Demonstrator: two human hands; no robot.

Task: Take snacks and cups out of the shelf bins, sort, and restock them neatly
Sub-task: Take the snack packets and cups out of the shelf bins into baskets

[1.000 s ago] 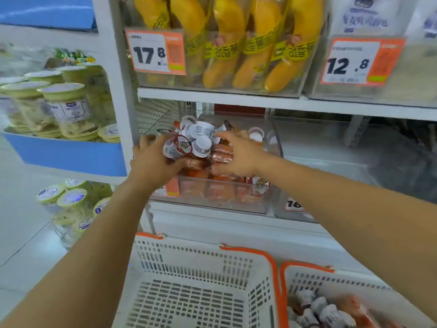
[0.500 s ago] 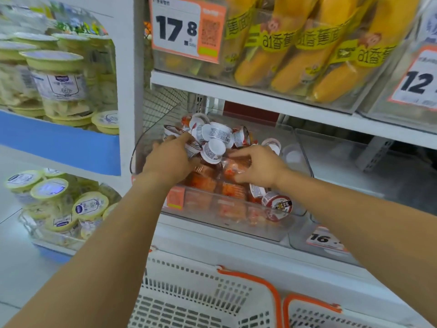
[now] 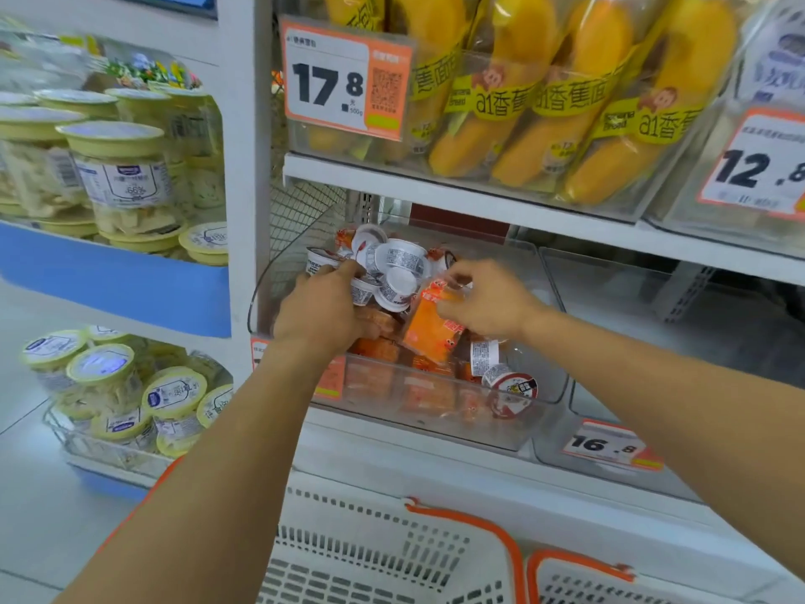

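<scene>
While your left hand (image 3: 324, 311) cups the heap of cups (image 3: 394, 272) and your right hand (image 3: 485, 300) pinches an orange packet (image 3: 431, 329), both inside the clear bin (image 3: 435, 411), the pile looks loose. Pull the packet quickly and the cups resting against it may roll; one cup (image 3: 512, 385) already lies at the bin's front corner. Watch the shelf edge (image 3: 457, 198) close above your knuckles. The bin's right half is open, and a basket (image 3: 392, 555) waits below for drops.
</scene>
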